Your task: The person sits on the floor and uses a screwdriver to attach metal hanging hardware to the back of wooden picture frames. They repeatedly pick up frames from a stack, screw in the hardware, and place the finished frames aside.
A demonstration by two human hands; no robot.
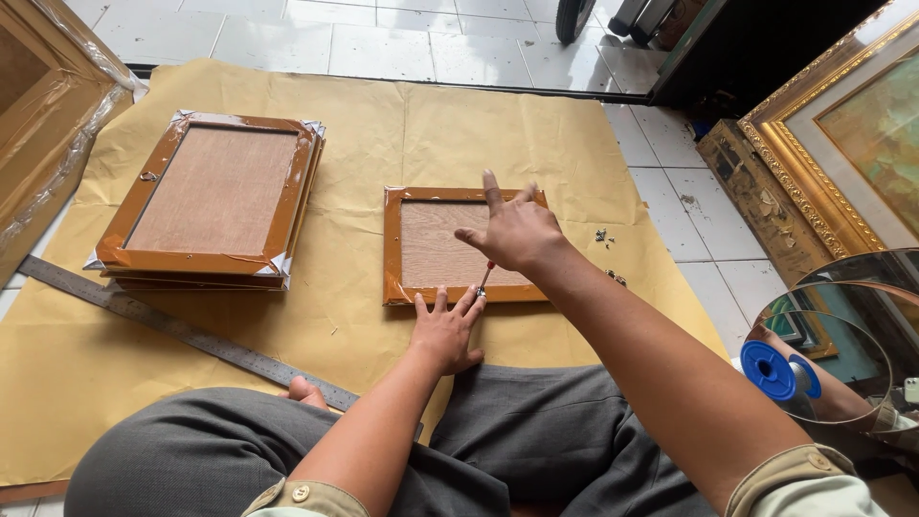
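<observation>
Gripping a red-handled screwdriver [485, 278] upright in my right hand [512, 232], index finger stretched out, I press its tip at the lower edge of the small brown frame [436, 246] while my left hand [446, 330] lies flat, fingers spread, steadying it on the paper [402, 134]

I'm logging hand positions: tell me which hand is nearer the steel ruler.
Left. The left hand rests at the small frame's near edge, a short way right of the steel ruler; the right hand is farther, over the frame.

No labels, signs or screens on view here. Closest to a package: the clear-plastic-wrapped wooden frame [43, 115] at ten o'clock, and a blue plastic spool [777, 370] at four o'clock.
</observation>
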